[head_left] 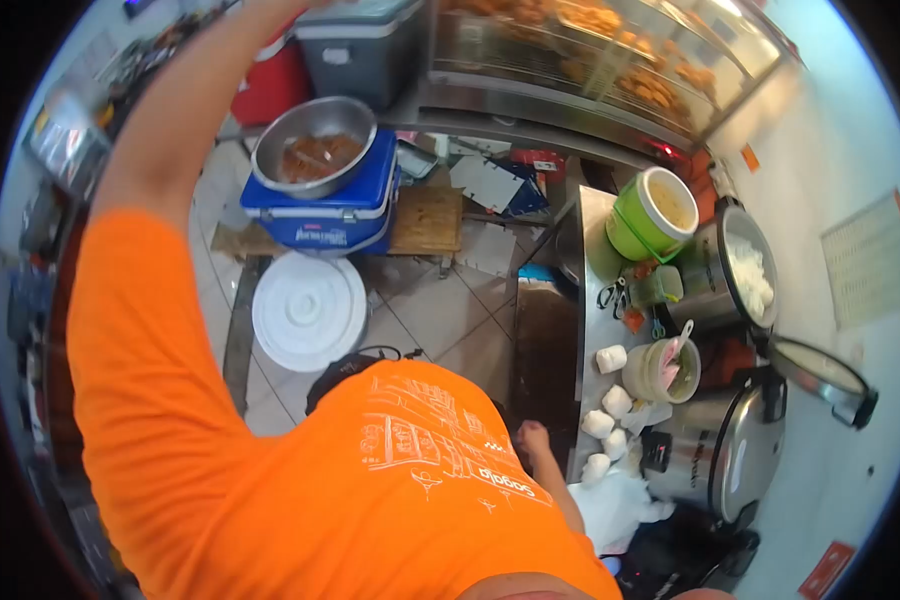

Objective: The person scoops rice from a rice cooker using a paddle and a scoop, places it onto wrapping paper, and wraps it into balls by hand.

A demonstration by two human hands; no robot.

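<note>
My left arm reaches up beside the grey cooler at eleven o'clock, that grip cut off, its state unknowable; at five, my right grip curls near the bench, contents unclear.

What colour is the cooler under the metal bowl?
The cooler is blue with white trim, best seen in the head view.

You face a glass display case of fried food.
A blue cooler carries a metal bowl of orange-brown food, and a round white lid shows just beside it; on your right, a green container stands near an open cooker heaped with white rice, and a printed sheet hangs on the wall.
</note>
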